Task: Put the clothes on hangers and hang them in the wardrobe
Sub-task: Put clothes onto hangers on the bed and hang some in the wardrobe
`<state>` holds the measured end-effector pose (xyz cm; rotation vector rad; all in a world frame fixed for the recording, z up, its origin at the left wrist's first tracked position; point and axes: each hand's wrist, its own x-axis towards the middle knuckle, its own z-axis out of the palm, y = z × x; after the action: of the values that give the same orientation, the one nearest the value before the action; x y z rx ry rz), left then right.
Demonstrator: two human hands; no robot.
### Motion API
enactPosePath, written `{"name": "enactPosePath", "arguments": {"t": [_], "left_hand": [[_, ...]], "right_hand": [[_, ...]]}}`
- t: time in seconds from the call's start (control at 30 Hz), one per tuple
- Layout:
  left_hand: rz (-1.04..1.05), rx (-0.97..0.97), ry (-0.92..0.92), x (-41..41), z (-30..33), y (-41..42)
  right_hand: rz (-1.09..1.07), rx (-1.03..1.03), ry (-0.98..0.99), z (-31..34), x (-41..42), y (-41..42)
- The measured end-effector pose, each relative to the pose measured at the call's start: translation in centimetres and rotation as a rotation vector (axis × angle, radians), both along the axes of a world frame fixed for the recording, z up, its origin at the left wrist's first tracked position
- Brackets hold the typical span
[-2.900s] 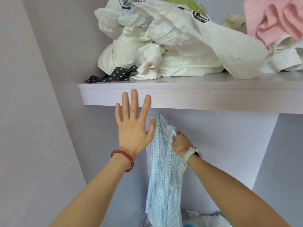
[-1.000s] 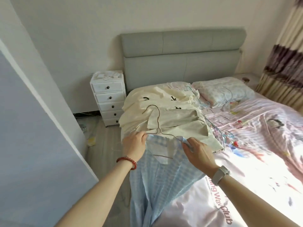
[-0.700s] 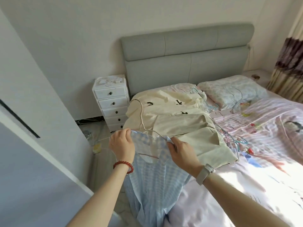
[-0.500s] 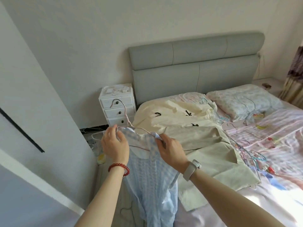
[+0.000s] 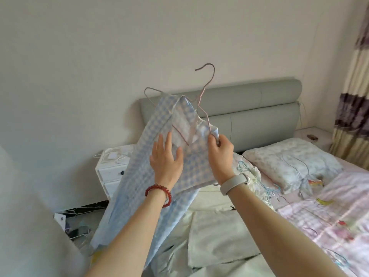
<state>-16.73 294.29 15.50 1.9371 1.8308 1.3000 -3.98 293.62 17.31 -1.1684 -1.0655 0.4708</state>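
A light blue checked garment point(image 5: 139, 176) hangs tilted on a thin pink wire hanger point(image 5: 207, 80), raised in front of the headboard. My right hand point(image 5: 220, 154) pinches the garment's right shoulder together with the hanger's end. My left hand point(image 5: 166, 156) lies flat against the cloth below the neckline with its fingers spread. The hanger's left corner pokes out bare above the cloth. A cream garment point(image 5: 217, 236) lies spread on the bed below.
The bed point(image 5: 329, 216) with pink bedding and a pillow point(image 5: 289, 162) fills the right. Loose wire hangers point(image 5: 265, 188) lie beside the pillow. A white drawer unit point(image 5: 111, 172) stands left of the grey headboard point(image 5: 259, 114). A pale panel point(image 5: 30, 226) sits at the left, a curtain point(image 5: 355, 96) at the far right.
I turned from the wardrobe to the bed with the checked garment. Both hands have lifted it higher and tilted the hanger; my left hand has let go of the shoulder and flattened on the cloth.
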Motion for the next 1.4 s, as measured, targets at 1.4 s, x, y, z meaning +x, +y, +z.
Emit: {"name": "enactPosePath", "arguments": {"t": [1.4], "left_hand": [[-0.381, -0.474, 0.453, 15.3, -26.3, -3.9]], "right_hand": [[-0.147, -0.839, -0.635, -29.5, 17.4, -8.6]]}}
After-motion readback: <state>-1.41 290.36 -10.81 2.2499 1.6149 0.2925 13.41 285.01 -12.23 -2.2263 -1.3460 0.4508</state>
